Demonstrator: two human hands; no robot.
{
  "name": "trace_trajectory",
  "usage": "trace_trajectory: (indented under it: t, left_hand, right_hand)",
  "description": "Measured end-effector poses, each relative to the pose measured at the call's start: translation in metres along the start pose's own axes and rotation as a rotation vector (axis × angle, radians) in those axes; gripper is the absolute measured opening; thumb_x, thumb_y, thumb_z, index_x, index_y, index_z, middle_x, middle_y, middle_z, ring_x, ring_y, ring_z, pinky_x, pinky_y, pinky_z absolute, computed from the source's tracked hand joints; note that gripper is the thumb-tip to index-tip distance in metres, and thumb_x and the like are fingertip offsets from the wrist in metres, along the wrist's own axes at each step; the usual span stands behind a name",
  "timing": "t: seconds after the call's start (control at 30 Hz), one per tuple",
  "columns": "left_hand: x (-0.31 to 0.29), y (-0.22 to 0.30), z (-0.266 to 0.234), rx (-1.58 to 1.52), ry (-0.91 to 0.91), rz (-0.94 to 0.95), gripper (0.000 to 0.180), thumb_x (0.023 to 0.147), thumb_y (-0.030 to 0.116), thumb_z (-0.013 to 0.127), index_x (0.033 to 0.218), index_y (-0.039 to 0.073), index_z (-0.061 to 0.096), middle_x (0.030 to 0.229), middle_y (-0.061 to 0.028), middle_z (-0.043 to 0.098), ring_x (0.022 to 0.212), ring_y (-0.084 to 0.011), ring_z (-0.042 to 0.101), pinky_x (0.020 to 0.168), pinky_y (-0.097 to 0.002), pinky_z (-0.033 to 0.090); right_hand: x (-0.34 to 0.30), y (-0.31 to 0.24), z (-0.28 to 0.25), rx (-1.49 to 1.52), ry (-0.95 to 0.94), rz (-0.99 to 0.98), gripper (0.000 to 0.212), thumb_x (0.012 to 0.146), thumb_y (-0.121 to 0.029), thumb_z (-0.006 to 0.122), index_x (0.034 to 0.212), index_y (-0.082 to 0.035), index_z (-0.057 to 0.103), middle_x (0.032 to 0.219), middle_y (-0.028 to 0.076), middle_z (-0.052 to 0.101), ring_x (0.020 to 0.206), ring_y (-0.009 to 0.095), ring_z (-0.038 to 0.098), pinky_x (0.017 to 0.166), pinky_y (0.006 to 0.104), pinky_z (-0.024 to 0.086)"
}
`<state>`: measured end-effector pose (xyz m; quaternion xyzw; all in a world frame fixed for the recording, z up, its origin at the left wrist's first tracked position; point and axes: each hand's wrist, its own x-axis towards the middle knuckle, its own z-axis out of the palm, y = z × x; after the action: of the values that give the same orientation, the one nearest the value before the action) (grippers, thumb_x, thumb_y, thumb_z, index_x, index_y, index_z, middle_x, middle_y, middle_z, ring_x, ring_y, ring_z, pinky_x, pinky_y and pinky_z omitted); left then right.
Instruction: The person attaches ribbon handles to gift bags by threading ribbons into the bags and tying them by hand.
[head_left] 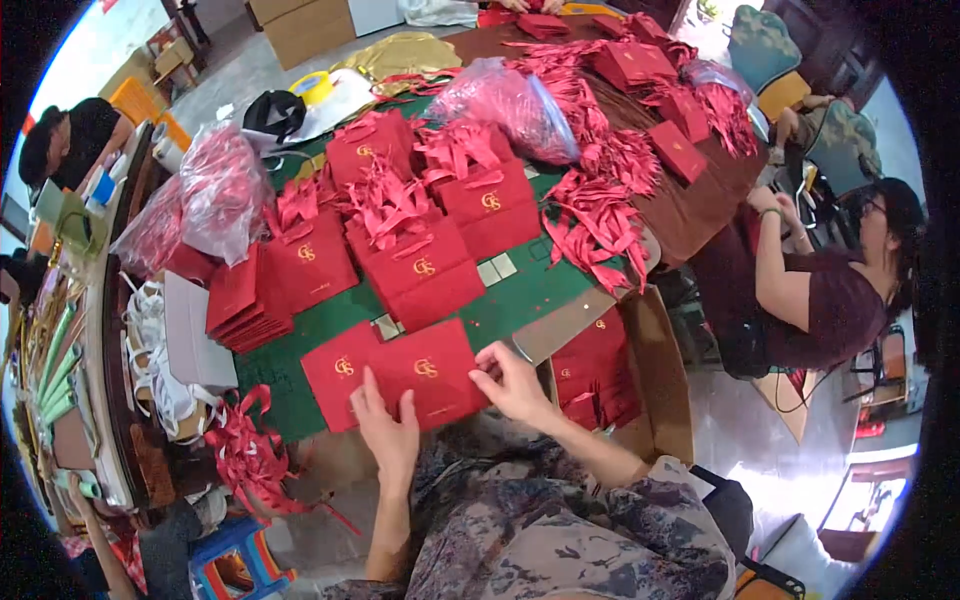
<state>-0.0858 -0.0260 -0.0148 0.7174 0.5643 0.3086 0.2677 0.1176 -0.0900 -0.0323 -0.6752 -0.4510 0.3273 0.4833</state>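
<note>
Two flat red paper bags with gold printing lie overlapping at the table's near edge. My left hand (388, 430) is open, its fingers apart over the lower part of the front bag (440, 370). The other flat bag (335, 365) shows from beneath it on the left. At the front bag's right edge, my right hand (515, 385) is closed, with thumb and fingers at that edge. Just beyond stand several filled-out rows of red bags (425, 268) with pink-red ribbon handles. A stack of flat red bags (245, 305) leans at the left.
Loose red ribbons (600, 225) heap on the green tabletop (530, 300). Plastic bags of ribbon (500, 105) lie farther back. An open cardboard box (665, 380) holding red bags stands at my right. A co-worker (840, 290) sits beyond it. Red ribbons (250, 450) hang at the near left.
</note>
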Motion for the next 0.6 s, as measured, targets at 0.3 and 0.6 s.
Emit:
trace_trajectory:
  t: [0.3,0.6]
  left_hand:
    - [-0.013,0.01,0.048,0.053,-0.119,0.149,0.072,0.086,0.008,0.072,0.147,-0.005,0.037,0.112,-0.0175,0.049,0.092,-0.0306,0.054,0.081,-0.0393,0.048]
    - [-0.017,0.029,0.039,-0.028,-0.106,0.257,0.057,0.082,0.004,0.073,0.135,0.002,0.052,0.114,-0.0221,0.051,0.105,-0.04,0.053,0.093,-0.0426,0.046]
  right_hand:
    - [0.02,0.026,-0.092,-0.402,0.403,-0.132,0.014,0.091,-0.012,0.067,0.099,-0.002,0.061,0.085,0.011,0.063,0.074,0.021,0.064,0.067,0.0339,0.051]
    - [0.043,0.067,-0.152,-0.865,0.675,-0.118,0.02,0.088,-0.01,0.066,0.1,-0.002,0.052,0.099,0.02,0.052,0.095,0.042,0.053,0.081,0.0495,0.044]
